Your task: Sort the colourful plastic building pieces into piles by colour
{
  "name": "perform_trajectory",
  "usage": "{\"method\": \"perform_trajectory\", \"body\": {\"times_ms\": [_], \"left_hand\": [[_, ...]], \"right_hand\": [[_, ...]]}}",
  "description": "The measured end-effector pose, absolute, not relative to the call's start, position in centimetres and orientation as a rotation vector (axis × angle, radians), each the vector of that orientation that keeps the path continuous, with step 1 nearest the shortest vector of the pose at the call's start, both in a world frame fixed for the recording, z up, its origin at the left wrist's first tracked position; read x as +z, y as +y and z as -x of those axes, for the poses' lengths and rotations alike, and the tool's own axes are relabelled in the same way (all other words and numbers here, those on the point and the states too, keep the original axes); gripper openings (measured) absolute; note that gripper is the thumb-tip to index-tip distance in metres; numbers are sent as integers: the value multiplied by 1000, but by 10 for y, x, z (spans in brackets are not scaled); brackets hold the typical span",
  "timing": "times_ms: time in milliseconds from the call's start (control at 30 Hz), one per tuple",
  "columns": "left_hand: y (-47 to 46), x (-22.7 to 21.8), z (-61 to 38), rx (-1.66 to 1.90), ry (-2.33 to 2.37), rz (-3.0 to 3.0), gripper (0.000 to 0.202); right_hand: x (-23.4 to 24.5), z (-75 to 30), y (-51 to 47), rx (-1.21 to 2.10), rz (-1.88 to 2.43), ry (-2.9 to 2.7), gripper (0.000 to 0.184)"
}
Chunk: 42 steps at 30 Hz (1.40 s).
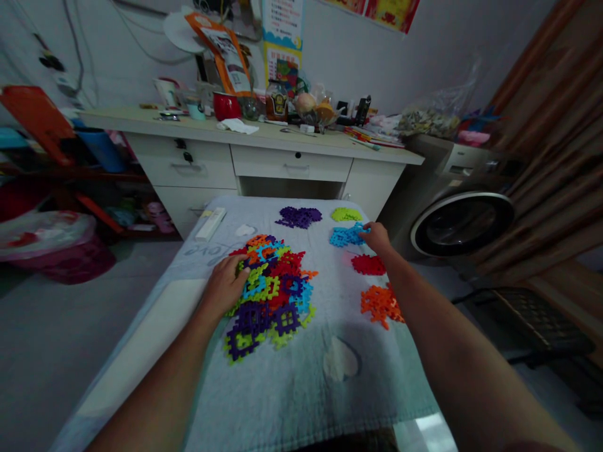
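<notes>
A mixed heap of flat plastic interlocking pieces (277, 282) in purple, red, green, blue and orange lies on the cloth-covered table (292, 402). My left hand (226, 282) rests at the heap's left edge, its thumb and index finger apart over green and purple pieces. On the far right, my right hand (377, 237) reaches to the pile of blue pieces (346, 235), its fingertips pinched at a blue piece on the pile's right side. Single-colour piles lie around it: purple pieces (299, 217), light green pieces (346, 214), red pieces (368, 264) and orange pieces (380, 304).
A long white box (210, 224) lies at the table's far left. Behind stands a white desk (292, 164) crowded with jars, a red pot (227, 106) and an orange pouch (223, 53). A washing machine (452, 194) and a dark stool (527, 323) stand right; a pink bin (56, 251) left.
</notes>
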<state>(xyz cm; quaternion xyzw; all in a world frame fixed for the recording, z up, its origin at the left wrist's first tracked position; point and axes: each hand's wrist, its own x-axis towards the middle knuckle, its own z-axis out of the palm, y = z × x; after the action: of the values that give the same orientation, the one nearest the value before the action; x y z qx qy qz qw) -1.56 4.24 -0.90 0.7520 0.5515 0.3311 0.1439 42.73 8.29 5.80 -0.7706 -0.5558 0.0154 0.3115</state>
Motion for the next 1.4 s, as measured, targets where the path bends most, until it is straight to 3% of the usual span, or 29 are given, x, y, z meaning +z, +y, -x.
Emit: {"method": "perform_trajectory", "body": {"times_ms": [300,600,967,1400], "left_hand": [[40,-6,13,993,1630,-2087,46],[37,-2,10,1154,1616,-2037,43],[32,2,9,1146,1523,-2006,43],[35,-4,11,1106,1538,-2046,44]], "right_hand": [[65,-396,65,-30,2001,-1424,21],[42,-268,21,465,1504,-1917,18],[6,-244,17,661,1427,-1669,33],[0,-249,16,845,1293,-1453,17]]}}
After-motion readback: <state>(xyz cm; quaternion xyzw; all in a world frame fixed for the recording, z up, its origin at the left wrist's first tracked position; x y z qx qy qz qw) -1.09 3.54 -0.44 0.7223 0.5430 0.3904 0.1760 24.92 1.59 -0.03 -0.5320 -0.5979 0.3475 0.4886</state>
